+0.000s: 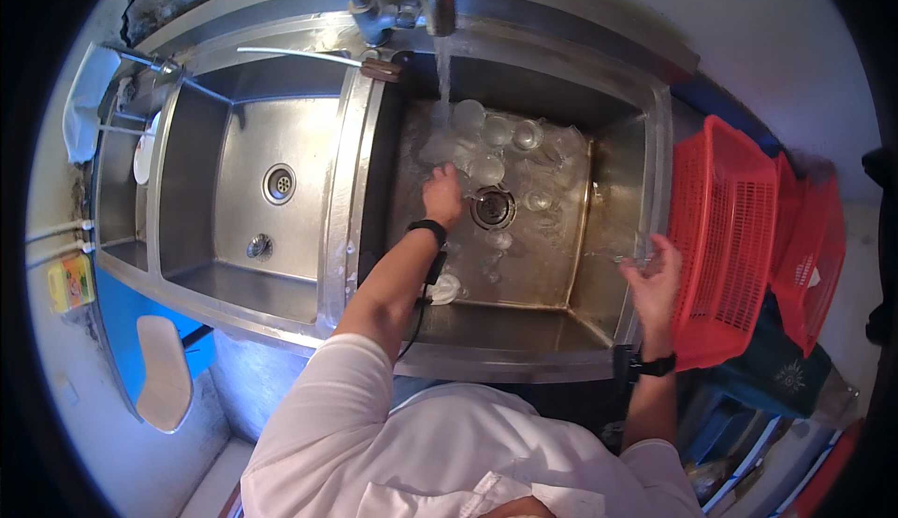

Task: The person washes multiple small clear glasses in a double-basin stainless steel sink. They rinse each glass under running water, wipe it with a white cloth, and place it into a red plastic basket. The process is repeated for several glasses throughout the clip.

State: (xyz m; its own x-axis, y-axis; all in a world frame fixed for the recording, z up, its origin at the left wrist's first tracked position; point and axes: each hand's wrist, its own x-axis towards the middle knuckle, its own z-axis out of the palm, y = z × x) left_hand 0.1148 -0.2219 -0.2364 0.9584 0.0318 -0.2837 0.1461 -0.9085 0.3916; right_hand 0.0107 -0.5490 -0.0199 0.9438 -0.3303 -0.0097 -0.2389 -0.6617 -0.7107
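My left hand (443, 195) is down in the right basin of a stainless steel sink (533, 314), its fingers against the clear glassware beside the drain (492, 208). Whether those fingers grip a glass is hidden. Over the basin's right rim, my right hand (656, 272) holds a clear drinking glass (640, 248), tilted. Several clear glasses, among them one upright glass (527, 135), stand or lie on the wet basin floor. Water runs from the faucet (440, 16) close behind them. A crumpled white thing (444, 289) lies near the front left corner.
Red plastic baskets (726, 237) stand right of the sink. Left is a second basin (280, 139) with a drain and a loose metal strainer (259, 246). A brown-headed tool with a white handle (302, 54) rests across the divider. A yellow container (70, 283) is at far left.
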